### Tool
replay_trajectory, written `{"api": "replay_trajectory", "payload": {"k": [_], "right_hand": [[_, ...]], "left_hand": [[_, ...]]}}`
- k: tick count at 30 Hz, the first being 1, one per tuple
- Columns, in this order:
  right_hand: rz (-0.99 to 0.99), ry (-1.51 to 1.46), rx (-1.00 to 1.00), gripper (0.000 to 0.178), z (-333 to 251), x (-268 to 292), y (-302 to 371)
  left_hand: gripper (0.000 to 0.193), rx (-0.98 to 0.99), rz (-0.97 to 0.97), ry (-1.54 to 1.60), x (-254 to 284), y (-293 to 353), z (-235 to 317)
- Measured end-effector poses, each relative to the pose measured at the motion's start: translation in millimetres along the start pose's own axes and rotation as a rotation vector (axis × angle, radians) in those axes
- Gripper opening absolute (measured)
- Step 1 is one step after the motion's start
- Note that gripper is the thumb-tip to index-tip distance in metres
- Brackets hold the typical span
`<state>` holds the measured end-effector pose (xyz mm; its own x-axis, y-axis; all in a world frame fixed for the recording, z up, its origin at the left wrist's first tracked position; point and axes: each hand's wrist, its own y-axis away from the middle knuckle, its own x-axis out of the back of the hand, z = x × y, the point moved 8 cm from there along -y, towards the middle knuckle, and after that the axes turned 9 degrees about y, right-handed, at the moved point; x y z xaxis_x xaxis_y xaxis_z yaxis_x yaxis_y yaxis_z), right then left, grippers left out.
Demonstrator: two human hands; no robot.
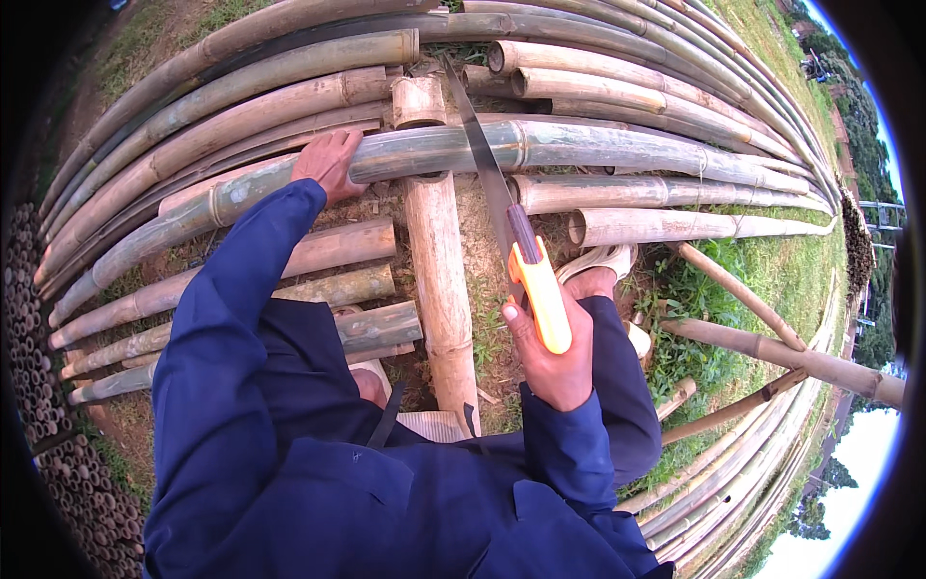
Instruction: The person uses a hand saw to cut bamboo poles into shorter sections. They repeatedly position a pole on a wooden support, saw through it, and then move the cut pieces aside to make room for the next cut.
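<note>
A long green-grey bamboo pole lies crosswise in front of me, over a thicker upright-running bamboo piece. My left hand is closed over the pole, left of that piece. In my right hand is a hand saw, gripped by its yellow-orange handle. Its long dark blade slants up and to the left across the pole, just right of the support. Whether the teeth have cut into the bamboo I cannot tell.
Several cut bamboo poles lie left of the support, and more lie to the right. Stacked poles run along the far side. My sandalled foot is near the saw. Crossed bamboo props stand at right beside green plants.
</note>
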<state>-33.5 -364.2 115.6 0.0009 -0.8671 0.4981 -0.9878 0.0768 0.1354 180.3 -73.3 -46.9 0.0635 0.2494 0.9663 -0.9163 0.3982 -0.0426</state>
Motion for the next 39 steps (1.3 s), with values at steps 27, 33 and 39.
{"api": "replay_trajectory", "payload": {"k": [27,33,39], "right_hand": [[0.066,-0.208,-0.199,0.025,61.8,-11.5,81.1],[0.021,-0.04,-0.16,0.028,46.2,3.5,88.8],[0.034,-0.049,-0.059,0.016,41.5,-19.8,0.4]], "left_hand": [[0.073,0.083,-0.175,0.078,5.7,-3.6,21.1],[0.072,0.068,-0.105,0.06,5.5,1.3,25.4],[0.073,0.096,-0.226,0.079,7.5,-12.0,24.1]]}}
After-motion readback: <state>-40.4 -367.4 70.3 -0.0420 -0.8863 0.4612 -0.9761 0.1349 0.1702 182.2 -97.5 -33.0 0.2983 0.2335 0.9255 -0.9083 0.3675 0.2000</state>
